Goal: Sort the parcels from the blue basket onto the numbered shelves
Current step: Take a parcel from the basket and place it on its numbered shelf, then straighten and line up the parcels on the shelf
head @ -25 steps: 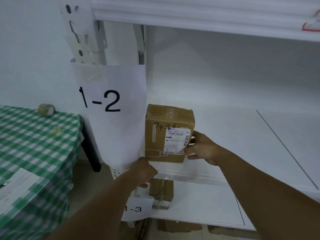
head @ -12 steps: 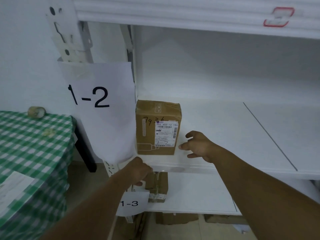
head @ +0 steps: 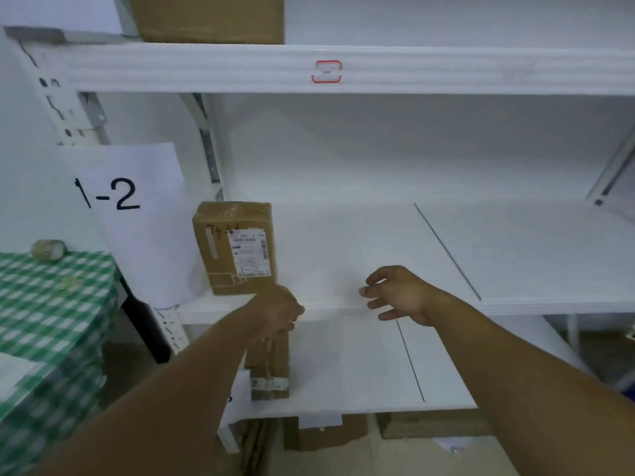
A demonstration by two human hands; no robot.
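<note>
A brown cardboard parcel [head: 235, 249] with a white label and handwritten digits stands upright at the left end of the white shelf [head: 378, 242], beside the paper sign "1-2" [head: 137, 228]. My left hand [head: 280, 312] sits at the shelf's front edge just below the parcel's right corner, fingers curled, with nothing visible in it. My right hand [head: 398, 292] hovers over the shelf edge well right of the parcel, with loosely bent fingers and nothing in it. Neither hand touches the parcel.
Another brown parcel [head: 269, 369] stands on the lower shelf [head: 343, 365], partly behind my left wrist. A large box [head: 206, 17] sits on the shelf above. Cardboard boxes [head: 323, 434] lie under the rack. A green-checked table [head: 44, 321] with a tape roll [head: 48, 249] stands at left.
My right hand let go of the parcel and drew back to the right. My left hand slid right along the shelf edge, away from the sign. The view tilted upward.
</note>
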